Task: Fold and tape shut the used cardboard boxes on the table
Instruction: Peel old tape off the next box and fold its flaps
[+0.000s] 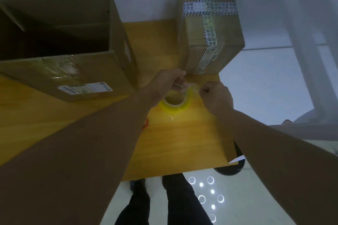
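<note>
A yellow tape roll (pixel 175 101) lies on the table (pixel 173 142) just beneath the fingers (pixel 204 91). The right hand (pixel 216 97) pinches its clear loose end; the left hand (pixel 164 84) pinches a thin sliver (pixel 177 84), too small to identify. The film looks light and clingy, best held taut by its edge. An open box (pixel 73 71) stands left of the fingers.

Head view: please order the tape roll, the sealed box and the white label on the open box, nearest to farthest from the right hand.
1. Tape roll, just left of the right hand.
2. Sealed box, just beyond the hand.
3. White label, far left, on the open box.
</note>
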